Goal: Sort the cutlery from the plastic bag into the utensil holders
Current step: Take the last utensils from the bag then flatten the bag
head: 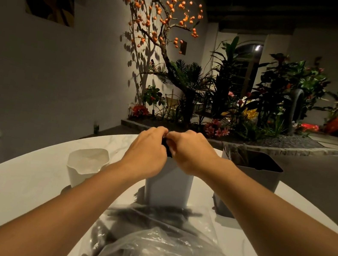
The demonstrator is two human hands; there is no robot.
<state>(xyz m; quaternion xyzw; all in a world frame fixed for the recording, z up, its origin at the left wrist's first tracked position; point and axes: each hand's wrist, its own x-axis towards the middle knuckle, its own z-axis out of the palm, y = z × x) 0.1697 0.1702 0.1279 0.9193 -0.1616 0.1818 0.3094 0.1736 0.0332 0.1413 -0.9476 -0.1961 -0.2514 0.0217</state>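
Black cutlery: a dark piece, pinched between my two hands above the middle holder; too hidden by my fingers to say fork, knife or spoon.
Left hand: fingers curled, gripping the piece from its left side.
Right hand: fingers curled, pinching the same piece from the right; my hands touch each other over it.
Middle holder: pale grey, square, upright on the table, directly under my hands; its mouth is covered by them.
White holder: to the left, well apart from my hands, mouth showing; I see nothing standing in it.
Dark holder: to the right, near my right forearm, with a few thin pieces already standing in its far left corner.
Bag: clear plastic, crumpled on the table nearest me, many dark pieces inside and under it.
Table: white, round-edged, carrying all three holders and the bag.
Step in hand: I judge I am freeing or separating one piece before dropping it into the middle holder.
Doing it well: I should keep the piece over the mouth, let one hand go first, point the handle down and release low so it does not bounce out or tip the holder.
Progress: early, I judge; most cutlery is in the bag.
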